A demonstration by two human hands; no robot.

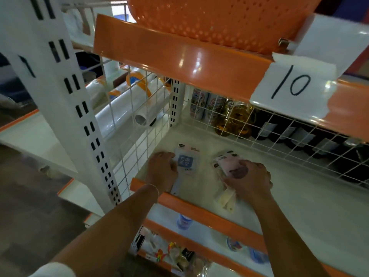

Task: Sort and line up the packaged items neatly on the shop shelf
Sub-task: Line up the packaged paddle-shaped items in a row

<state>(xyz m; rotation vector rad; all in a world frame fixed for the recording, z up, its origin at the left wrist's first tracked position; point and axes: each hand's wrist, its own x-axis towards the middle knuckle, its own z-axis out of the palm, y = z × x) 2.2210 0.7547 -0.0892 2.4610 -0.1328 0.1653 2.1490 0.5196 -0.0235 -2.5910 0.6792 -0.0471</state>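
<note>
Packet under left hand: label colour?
Blue square label with white characters, on a pale packet. Head view, the only one.

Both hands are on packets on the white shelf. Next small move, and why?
Probably slide the fanned stack of packets under the right hand square, then nudge it left towards the blue-label packet held flat by the left hand. The stack lies splayed and angled, apart from the blue-label packet, and the white shelf has bare room around both.
</note>
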